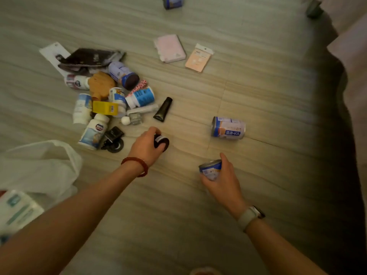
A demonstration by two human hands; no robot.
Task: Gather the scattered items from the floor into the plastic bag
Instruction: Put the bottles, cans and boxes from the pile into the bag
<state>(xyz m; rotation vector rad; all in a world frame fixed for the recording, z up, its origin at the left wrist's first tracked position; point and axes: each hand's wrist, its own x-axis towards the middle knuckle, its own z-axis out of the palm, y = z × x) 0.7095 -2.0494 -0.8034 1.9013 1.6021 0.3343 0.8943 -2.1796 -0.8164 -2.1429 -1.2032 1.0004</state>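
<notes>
My left hand [146, 145] grips a small dark jar [161, 142] just above the floor, near the middle of the view. My right hand [223, 179] holds a blue and white can [210, 169] lower right of it. A translucent white plastic bag [42, 167] lies crumpled at the left, beside my left forearm. A pile of white bottles [93, 132], a yellow box [105, 108] and a blue-labelled bottle [141, 97] lies on the floor beyond my left hand. A second can [228, 128] lies on its side to the right.
A black tube [163, 109] lies by the pile. A pink packet [170, 48] and a peach card packet [198, 58] lie farther back. Another can [172, 2] sits at the top edge. Pale fabric [349, 46] and shadow border the right side. White packaging [16, 211] lies lower left.
</notes>
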